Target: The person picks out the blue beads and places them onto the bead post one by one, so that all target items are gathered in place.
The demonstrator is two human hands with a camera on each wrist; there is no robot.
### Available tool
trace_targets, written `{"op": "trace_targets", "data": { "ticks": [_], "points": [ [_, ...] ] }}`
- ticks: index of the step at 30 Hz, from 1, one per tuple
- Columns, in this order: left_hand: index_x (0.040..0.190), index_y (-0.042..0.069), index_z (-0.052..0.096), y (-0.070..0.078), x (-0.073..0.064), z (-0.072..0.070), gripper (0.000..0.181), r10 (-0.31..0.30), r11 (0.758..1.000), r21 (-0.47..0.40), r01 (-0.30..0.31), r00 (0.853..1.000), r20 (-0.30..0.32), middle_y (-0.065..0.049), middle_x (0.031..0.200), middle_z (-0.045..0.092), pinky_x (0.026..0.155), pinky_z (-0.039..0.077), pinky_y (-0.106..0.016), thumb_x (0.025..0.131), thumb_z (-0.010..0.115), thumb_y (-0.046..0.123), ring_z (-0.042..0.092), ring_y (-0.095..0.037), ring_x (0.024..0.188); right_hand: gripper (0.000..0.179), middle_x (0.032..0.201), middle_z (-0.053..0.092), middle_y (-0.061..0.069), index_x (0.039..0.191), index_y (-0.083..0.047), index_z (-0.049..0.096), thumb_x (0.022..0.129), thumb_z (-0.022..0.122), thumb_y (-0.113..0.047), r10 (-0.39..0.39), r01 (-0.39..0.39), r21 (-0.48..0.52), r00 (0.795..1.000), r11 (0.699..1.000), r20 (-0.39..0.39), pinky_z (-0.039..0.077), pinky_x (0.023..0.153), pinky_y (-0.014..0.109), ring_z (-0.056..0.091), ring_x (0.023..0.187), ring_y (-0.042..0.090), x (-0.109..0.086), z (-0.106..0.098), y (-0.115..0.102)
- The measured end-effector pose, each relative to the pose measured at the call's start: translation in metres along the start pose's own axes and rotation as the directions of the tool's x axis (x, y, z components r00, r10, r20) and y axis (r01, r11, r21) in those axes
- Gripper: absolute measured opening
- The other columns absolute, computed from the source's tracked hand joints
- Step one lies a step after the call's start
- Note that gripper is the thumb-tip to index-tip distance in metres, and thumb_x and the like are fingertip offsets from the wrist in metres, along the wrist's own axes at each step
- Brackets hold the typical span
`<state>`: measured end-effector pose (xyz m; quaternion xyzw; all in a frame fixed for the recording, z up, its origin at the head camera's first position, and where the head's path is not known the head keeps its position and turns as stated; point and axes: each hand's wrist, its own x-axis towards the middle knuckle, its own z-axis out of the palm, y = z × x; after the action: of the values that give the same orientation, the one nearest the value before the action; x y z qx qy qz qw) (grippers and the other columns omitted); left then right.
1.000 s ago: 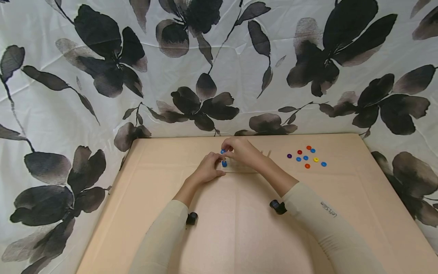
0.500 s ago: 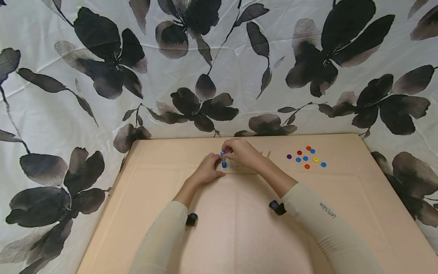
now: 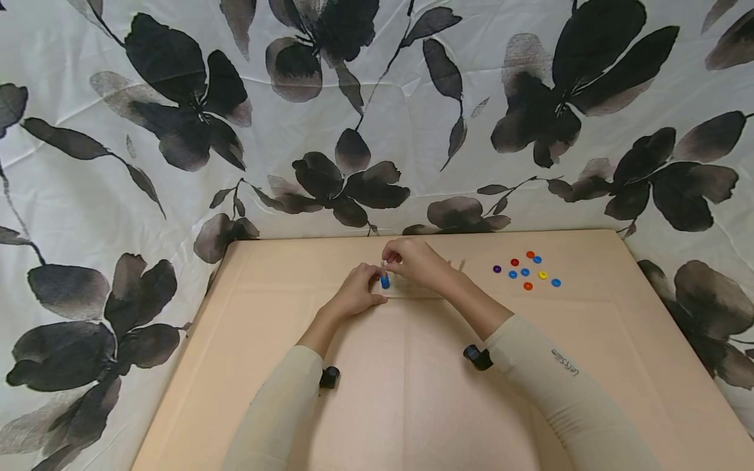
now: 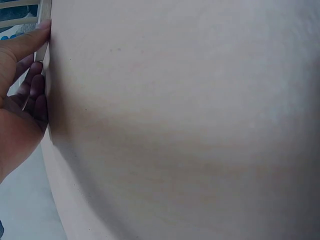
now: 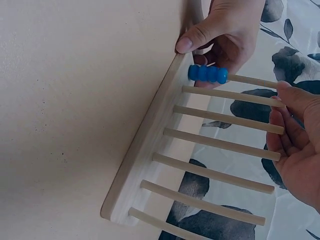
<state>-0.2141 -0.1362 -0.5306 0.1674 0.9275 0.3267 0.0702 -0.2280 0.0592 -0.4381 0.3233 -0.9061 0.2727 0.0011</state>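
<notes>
From the head view, here's the table [image 3: 406, 392], and up by its far edge, around the middle, sits the wooden peg stand [image 3: 412, 289]. The left hand [image 3: 360, 288] holds the stand's left end, thumb toward the near side, and right beside it a short stack of blue beads [image 3: 385, 280] sits on the end peg. The right hand [image 3: 415, 261] hangs over that same end, fingertips brought together at the top of the peg. Over toward the table's far right corner lies a scatter of loose beads [image 3: 542, 275] in red, orange, blue, yellow and purple (quite the confetti). A patterned cloth [image 3: 365, 72] with dark flowers rises behind the far edge. Across to the left wrist view: the left hand is at the upper left, its thumb laid along the stand's edge, the other fingers bent behind. And the right wrist view gives the best look: seven pegs in a row, the blue beads snug against the base on the first, the left thumb at the base's corner, and the right thumb at that peg's tip; whether it pinches the peg, I can't tell.
</notes>
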Motion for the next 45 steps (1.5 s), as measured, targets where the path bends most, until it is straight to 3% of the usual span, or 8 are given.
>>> {"op": "trace_targets", "data": {
  "ticks": [11,23,35,40,45],
  "points": [
    [0.12,0.008,0.065,0.0,0.002,0.0,0.046,0.005,1.0,0.004,-0.005,1.0,-0.001,-0.009,0.114,0.058,0.097,0.044,-0.039,0.082,0.089,0.017,0.051,-0.024,0.105,0.023,0.104,0.074,0.006,0.112,-0.006,0.074,0.093,0.079,-0.018,0.053,-0.053,0.006,0.998,0.999,-0.024,0.057,0.09,0.035,0.068,0.099,0.021,-0.014,-0.02,0.004],
    [0.127,0.004,0.063,0.001,0.003,0.0,0.052,-0.032,0.999,-0.037,0.032,0.999,0.006,-0.01,0.118,0.058,0.099,0.046,-0.039,0.083,0.088,0.016,0.053,-0.025,0.109,0.025,0.11,0.073,0.006,0.116,-0.011,0.073,0.093,0.078,-0.019,0.095,-0.084,0.077,0.985,0.993,-0.147,0.058,0.095,0.043,0.065,0.105,0.024,-0.059,-0.051,0.021],
    [0.128,0.004,0.062,0.002,0.006,-0.001,0.053,-0.034,0.999,-0.031,0.034,0.999,0.015,-0.011,0.118,0.057,0.098,0.046,-0.039,0.084,0.088,0.017,0.052,-0.025,0.108,0.027,0.108,0.075,0.007,0.115,-0.009,0.074,0.089,0.081,-0.013,0.088,-0.076,0.049,0.938,0.996,-0.336,0.055,0.086,0.048,0.067,0.1,0.026,-0.107,-0.083,0.069],
    [0.129,0.004,0.062,0.001,0.007,0.0,0.053,-0.032,0.999,-0.031,0.032,0.999,0.014,-0.01,0.119,0.057,0.099,0.047,-0.039,0.084,0.088,0.017,0.053,-0.024,0.108,0.026,0.108,0.075,0.009,0.116,-0.009,0.074,0.091,0.08,-0.013,0.152,-0.142,0.053,0.928,0.988,-0.341,0.054,0.085,0.049,0.068,0.101,0.028,-0.123,-0.092,0.087],
    [0.129,0.003,0.062,0.002,0.006,0.0,0.054,-0.041,0.998,-0.046,0.042,0.999,0.018,-0.011,0.12,0.057,0.1,0.047,-0.039,0.083,0.088,0.016,0.053,-0.025,0.11,0.029,0.112,0.074,0.015,0.118,-0.004,0.072,0.092,0.079,-0.013,0.242,-0.223,0.096,0.925,0.97,-0.294,0.054,0.089,0.053,0.068,0.103,0.032,-0.137,-0.09,0.115]
  ]
}}
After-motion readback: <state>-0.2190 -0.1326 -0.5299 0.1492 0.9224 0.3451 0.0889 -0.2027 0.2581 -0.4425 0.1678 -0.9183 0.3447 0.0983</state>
